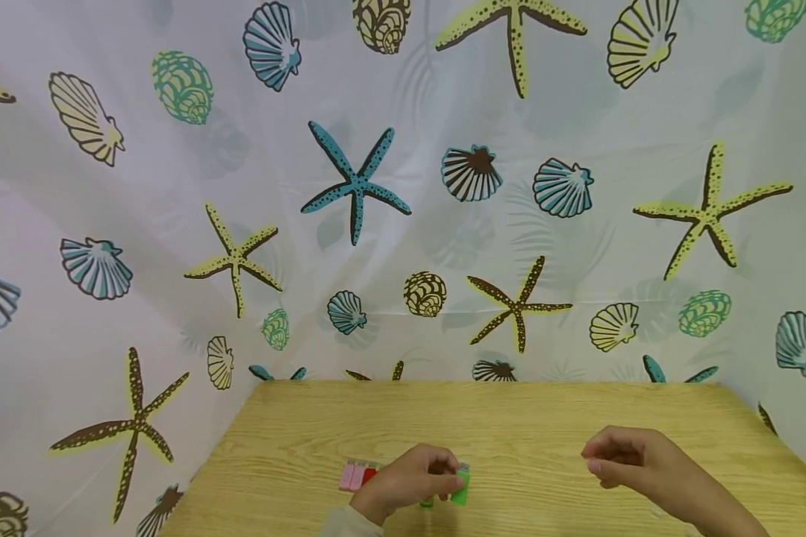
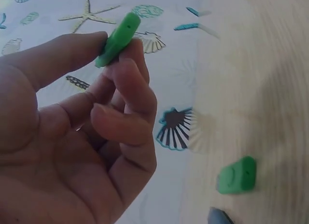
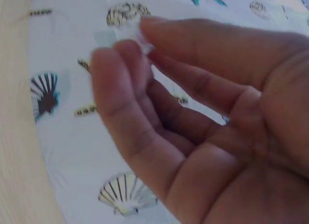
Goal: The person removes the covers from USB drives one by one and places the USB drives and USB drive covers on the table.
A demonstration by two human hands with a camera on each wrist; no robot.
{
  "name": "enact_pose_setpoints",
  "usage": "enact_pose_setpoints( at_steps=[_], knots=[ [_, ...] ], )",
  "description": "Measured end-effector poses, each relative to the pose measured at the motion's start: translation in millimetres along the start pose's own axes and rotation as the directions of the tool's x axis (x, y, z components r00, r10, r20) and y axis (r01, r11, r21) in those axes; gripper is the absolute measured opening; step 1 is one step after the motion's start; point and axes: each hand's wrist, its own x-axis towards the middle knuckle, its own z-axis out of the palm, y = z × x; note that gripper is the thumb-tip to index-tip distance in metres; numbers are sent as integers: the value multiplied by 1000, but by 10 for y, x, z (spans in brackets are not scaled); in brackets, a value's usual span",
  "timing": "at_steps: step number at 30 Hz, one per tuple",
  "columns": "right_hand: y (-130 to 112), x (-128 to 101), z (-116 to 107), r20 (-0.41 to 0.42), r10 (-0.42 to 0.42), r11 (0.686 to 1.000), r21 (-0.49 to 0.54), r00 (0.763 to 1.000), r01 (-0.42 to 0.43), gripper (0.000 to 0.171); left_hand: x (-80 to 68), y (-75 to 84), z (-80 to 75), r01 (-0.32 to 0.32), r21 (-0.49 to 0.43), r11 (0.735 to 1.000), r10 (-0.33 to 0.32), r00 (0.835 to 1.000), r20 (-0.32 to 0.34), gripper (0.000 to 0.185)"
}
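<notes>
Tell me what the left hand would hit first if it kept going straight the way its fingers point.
Probably nothing nearby: left hand, pinching a green piece, points right over bare table toward the right hand; depth unclear.

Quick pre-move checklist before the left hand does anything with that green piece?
1. Left hand pinches green piece between thumb and fingertips: ok.
2. Second green piece lies apart on the table: ok.
3. Pink and red pieces sit beside the left hand, untouched: ok.
4. Right hand above the table, fingers curled: ok.
5. Whether the right hand holds something small at its fingertips: cannot tell.
</notes>
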Motion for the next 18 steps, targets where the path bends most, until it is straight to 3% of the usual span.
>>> enact_pose_setpoints(
  at_steps=[5,9,15,18],
  knots=[
    [132,-161,-227,44,28,1000,1,999,-29,22,52,-133,-14,65,75,995,-58,994,-91,8],
    [216,-290,-380,-2,110,993,-41,994,-110,23,64,-217,-25,109,191,976,-80,985,-156,8],
    [351,-432,-516,-119,253,939,-207,960,-274,25,30,-273,-45,147,290,946,-85,973,-216,11],
    [443,-485,-549,-160,310,913,-223,937,-340,24,21,-292,-45,149,321,935,-77,971,-226,11]
  ],
)
